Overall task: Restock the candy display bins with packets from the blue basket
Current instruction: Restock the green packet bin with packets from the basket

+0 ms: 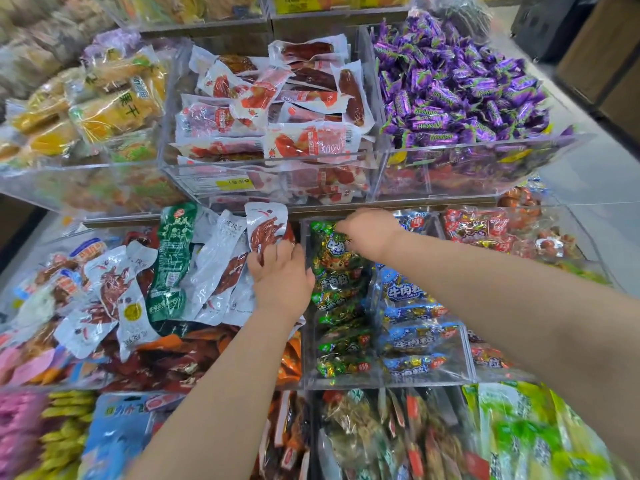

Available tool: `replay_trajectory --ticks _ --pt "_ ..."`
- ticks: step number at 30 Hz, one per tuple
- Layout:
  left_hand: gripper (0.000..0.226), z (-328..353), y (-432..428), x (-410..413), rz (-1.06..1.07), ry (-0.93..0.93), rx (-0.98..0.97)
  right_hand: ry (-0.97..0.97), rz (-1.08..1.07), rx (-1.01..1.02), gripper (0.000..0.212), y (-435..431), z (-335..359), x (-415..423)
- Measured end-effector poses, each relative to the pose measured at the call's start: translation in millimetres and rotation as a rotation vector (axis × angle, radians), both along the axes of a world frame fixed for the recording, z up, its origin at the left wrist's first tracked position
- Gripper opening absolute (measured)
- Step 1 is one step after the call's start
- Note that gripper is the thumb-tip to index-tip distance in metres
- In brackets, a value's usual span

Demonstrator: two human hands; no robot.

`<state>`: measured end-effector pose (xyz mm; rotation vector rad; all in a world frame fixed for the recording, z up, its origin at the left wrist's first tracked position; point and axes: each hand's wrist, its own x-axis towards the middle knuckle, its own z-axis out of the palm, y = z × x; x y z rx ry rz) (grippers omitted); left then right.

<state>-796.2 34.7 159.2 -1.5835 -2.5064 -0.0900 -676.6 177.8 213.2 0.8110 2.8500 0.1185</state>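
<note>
Tiered clear acrylic bins fill your view. On the upper tier, purple-wrapped candies (pixel 460 88) are heaped at right and red-and-white packets (pixel 277 109) sit in the middle bin.

On the lower tier, your left hand (pixel 282 275) is at the far right corner of the mixed-packet bin (pixel 104 233), just left of the clear divider wall (pixel 304 306). Its fingers and thumb are curled round the near end of a white packet (pixel 266 227) with a reddish-brown snack showing inside. That packet's long axis runs away from you, from your fingers toward the wooden shelf edge (pixel 346 207) above. The free sealed end points at that edge and leans slightly left. It stands raised above the other packets, beside a green packet (pixel 171 258) that lies lengthwise the same way.

Your right hand (pixel 369 233) is across the divider, at the far end of the bin of green-wrapped candies (pixel 334 268), with its knuckles up and its fingers bent down into the pile. The fingertips are hidden, so you cannot tell whether they hold anything. Blue-wrapped candies (pixel 412 306) fill the next compartment to the right, under your forearm.
</note>
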Motion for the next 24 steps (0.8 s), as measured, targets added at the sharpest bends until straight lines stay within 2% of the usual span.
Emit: replay_trajectory --ticks 4,7,12,17,19,22,24 --pt "0.033 4 4 -1 0.03 -0.05 0.006 0.014 0.018 0.021 0.029 9 16 -8" --pt "0.035 4 3 1 0.023 -0.039 -0.001 -0.063 0.086 0.082 0.032 -4 5 -12" --pt "0.039 3 2 3 0.028 -0.011 -0.009 -0.054 0.017 -0.045 0.029 -7 -14 -11" --pt "0.037 4 3 5 0.038 0.002 -0.006 0.088 -0.019 -0.178 0.054 10 2 -6" --pt "0.036 3 2 5 0.036 0.006 -0.004 0.102 0.014 -0.185 0.045 11 2 -3" --pt "0.035 3 3 6 0.041 0.01 0.01 0.048 0.036 -0.064 0.026 9 -4 -3" --pt "0.035 2 3 8 0.045 0.017 0.008 0.015 0.028 -0.015 0.023 7 -8 -4"
